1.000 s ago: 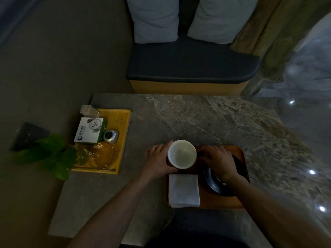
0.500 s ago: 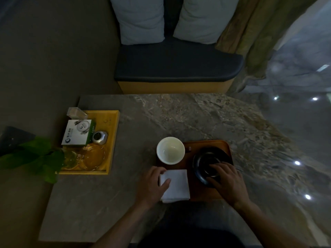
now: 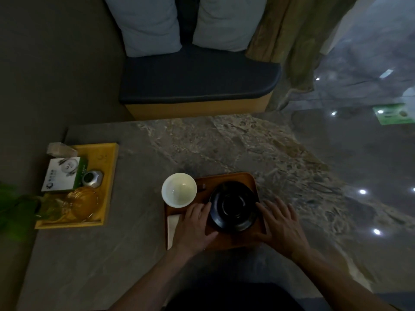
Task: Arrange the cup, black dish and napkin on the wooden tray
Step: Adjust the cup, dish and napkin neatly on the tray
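Observation:
A brown wooden tray (image 3: 226, 177) lies on the stone table in front of me. A white cup (image 3: 179, 190) stands upright at its far left corner, empty. A round black dish (image 3: 233, 206) fills the tray's right half. A white napkin (image 3: 173, 225) lies at the near left, mostly hidden under my left hand (image 3: 195, 225), which rests flat on it with fingertips against the dish's left rim. My right hand (image 3: 280, 223) lies spread at the tray's right edge, fingers touching the dish's right side. Neither hand grips anything.
A yellow tray (image 3: 110, 167) at the table's left holds a white and green box (image 3: 64, 173), a silver object (image 3: 92, 178) and glass pieces (image 3: 76, 205). A green plant (image 3: 15, 207) overhangs the left edge. A cushioned bench (image 3: 197, 84) stands beyond the table.
My left hand slid right across the napkin to the dish's left rim. My right hand came off the dish's top and now lies at its right side.

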